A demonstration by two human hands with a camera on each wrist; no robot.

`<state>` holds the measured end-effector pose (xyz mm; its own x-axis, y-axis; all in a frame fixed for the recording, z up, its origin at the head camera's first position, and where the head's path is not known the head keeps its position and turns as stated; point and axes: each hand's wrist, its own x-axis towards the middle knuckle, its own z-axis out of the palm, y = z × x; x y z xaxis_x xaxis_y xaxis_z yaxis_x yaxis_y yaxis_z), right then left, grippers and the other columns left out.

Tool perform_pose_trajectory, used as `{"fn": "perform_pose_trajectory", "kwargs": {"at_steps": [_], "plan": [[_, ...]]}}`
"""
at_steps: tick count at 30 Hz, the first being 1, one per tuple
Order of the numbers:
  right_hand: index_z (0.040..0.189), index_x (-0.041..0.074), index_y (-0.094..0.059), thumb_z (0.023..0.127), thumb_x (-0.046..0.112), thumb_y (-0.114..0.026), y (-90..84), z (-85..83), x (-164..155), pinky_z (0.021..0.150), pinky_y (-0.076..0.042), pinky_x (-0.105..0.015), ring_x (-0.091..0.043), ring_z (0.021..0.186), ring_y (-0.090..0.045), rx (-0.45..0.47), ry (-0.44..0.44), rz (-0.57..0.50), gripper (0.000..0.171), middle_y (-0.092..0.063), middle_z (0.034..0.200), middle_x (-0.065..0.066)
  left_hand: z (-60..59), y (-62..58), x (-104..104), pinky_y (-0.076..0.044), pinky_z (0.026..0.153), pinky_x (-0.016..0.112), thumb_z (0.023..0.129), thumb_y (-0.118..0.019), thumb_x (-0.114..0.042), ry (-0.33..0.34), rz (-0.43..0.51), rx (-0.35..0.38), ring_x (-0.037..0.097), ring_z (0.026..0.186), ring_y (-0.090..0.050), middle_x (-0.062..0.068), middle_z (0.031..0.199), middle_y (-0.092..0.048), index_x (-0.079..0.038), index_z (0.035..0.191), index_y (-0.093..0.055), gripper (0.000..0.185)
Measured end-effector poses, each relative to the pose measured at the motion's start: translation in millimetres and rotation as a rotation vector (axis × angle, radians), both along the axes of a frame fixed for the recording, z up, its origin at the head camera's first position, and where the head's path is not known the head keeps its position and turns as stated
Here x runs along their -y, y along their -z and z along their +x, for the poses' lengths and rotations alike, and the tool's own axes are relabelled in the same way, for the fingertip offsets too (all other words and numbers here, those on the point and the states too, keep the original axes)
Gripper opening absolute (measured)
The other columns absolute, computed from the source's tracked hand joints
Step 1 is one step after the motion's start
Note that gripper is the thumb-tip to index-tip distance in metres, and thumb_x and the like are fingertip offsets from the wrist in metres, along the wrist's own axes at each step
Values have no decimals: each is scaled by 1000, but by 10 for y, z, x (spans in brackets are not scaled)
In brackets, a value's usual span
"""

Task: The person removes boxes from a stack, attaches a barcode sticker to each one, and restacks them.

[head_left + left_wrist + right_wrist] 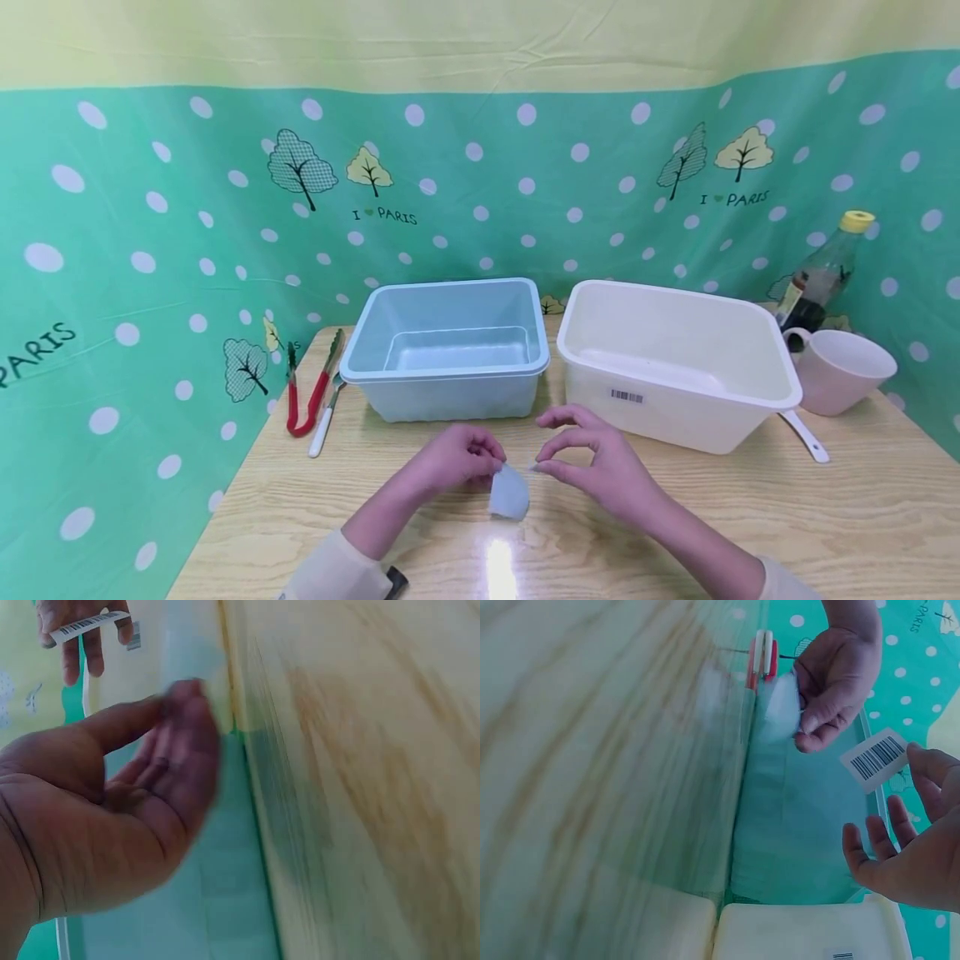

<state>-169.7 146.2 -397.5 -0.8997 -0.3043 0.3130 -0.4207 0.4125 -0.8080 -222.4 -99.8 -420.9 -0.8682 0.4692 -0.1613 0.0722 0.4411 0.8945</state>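
My left hand (461, 458) pinches a small pale sheet (510, 493) by its upper corner, just above the table in front of the bins. In the right wrist view this sheet (781, 709) looks whitish and thin. Between thumb and index finger, my right hand (603, 467) holds a white barcode sticker (877, 760) by one edge, its other fingers spread. The two hands are close together but apart. Behind them stand a light blue bin (450, 398) and a white bin (675, 417), which has a barcode label (626, 396) on its front.
Red-handled tongs (300, 421) and a white-handled utensil (322, 429) lie left of the blue bin. At the right are a pink mug (843, 375), a bottle with a yellow cap (821, 275) and a white handle (806, 437). A dark object (396, 581) shows beside the left sleeve.
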Motion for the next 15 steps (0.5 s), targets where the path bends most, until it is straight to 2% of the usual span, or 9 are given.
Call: {"fn": "perform_pose_trajectory", "kwargs": {"at_steps": [3, 6, 8, 11, 15], "plan": [[85, 29, -77, 85, 22, -83, -1, -4, 2, 101, -46, -44, -21, 122, -55, 44, -4, -10, 9, -63, 125, 5, 34, -18, 5, -51, 62, 31, 89, -74, -8, 12, -121, -76, 19, 75, -59, 2, 83, -64, -10, 93, -71, 5], [87, 24, -78, 86, 23, -83, -1, -5, 0, 99, -49, -40, -23, 121, -55, 96, -10, -26, 4, -62, 125, 4, 62, -58, -11, -49, 65, 33, 89, -74, -10, -43, -196, -151, 19, 81, -56, 2, 91, -62, -13, 94, -71, 7], [88, 20, -79, 87, 23, -81, 2, -9, -2, 96, -52, -39, -25, 120, -56, 116, -22, -38, 4, -62, 125, 1, 74, -92, -30, -50, 67, 33, 90, -74, -13, -76, -212, -199, 18, 84, -56, 1, 95, -61, -15, 95, -71, 7], [89, 15, -78, 88, 21, -80, 8, -17, -7, 90, -55, -39, -28, 118, -57, 139, -43, -61, 7, -62, 126, -4, 97, -162, -65, -52, 69, 31, 92, -74, -16, -59, -162, -258, 16, 86, -58, -2, 96, -64, -15, 96, -72, 5], [89, 11, -78, 89, 20, -80, 19, -26, -13, 86, -57, -36, -30, 114, -58, 167, -59, -87, 10, -61, 127, -10, 161, -255, -118, -54, 70, 29, 94, -73, -22, 48, -59, -270, 13, 86, -61, -9, 90, -67, -16, 96, -74, 6]]}}
